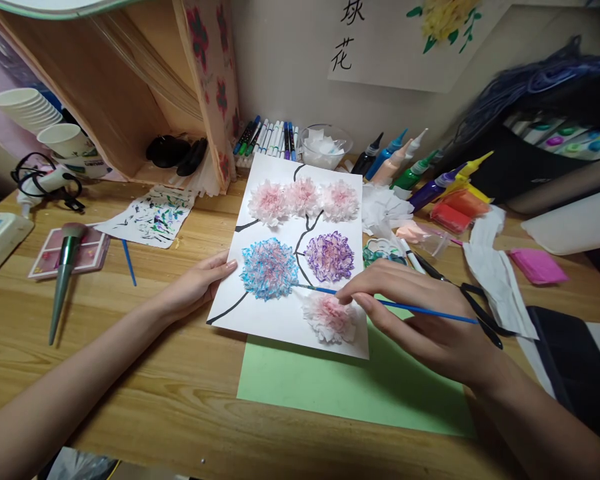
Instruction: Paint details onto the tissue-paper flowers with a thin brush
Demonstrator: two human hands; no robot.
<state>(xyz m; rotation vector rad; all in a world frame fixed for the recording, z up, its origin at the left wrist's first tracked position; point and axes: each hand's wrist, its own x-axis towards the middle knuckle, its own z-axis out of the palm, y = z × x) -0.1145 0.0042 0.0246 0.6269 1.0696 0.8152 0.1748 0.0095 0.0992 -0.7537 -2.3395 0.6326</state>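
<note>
My left hand (207, 281) grips the left edge of a white sheet (280, 320), thumb on top, holding it tilted over a green paper (300, 387). Ruffled paper flowers and black painted branches cover the sheet. Between the thumb and fingers of my right hand (410, 313) is a thin blue paintbrush (430, 311). Its tip is at the right edge of the blue-edged flower (269, 269). A purple-edged flower (331, 257) lies just above the brush, and a pink and white flower (330, 317) just below it.
Markers (270, 139), a clear bowl (325, 145) and paint bottles (395, 160) line the back. A paint palette (384, 251) is partly behind the sheet. At left lie a makeup brush (63, 280), a paint-marked tissue (153, 215) and another blue stick (129, 262). Black scissors (480, 310) are at right.
</note>
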